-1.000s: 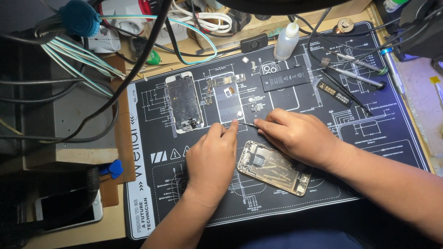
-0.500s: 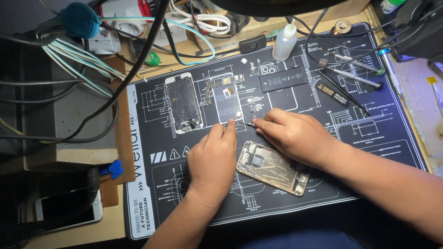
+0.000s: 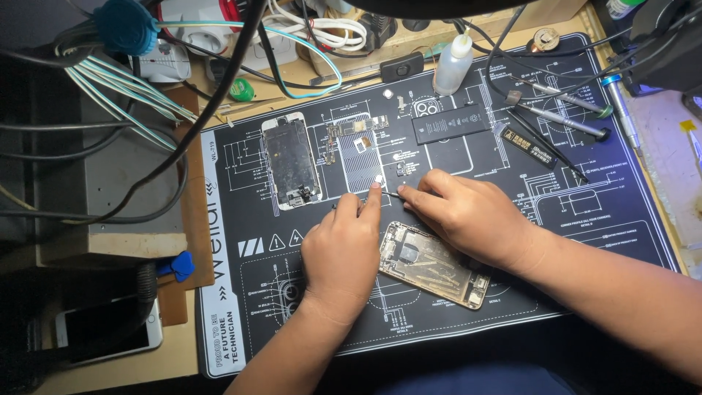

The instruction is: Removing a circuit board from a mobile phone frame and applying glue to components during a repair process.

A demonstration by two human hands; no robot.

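Observation:
My left hand [image 3: 342,252] rests on the black repair mat [image 3: 599,219], index finger stretched forward onto a small white part [image 3: 378,179], the other fingers curled. My right hand [image 3: 468,216] lies just right of it and pinches a thin metal tool [image 3: 395,194] whose tip points at the left fingertip. An opened gold phone housing [image 3: 433,265] lies on the mat below both hands, partly under the right palm. A detached phone screen [image 3: 291,161] lies face up to the upper left, with a small circuit board [image 3: 349,132] beside it.
A black battery [image 3: 447,123], a white dropper bottle [image 3: 453,64], screwdrivers [image 3: 567,113] and black tweezers [image 3: 545,145] lie across the mat's far right. Cables and a power strip [image 3: 219,36] crowd the back left. A white phone [image 3: 110,329] and a blue pick [image 3: 179,265] sit left of the mat.
Both hands stay almost still over the same spot. My left index finger has crept slightly forward toward the small white part.

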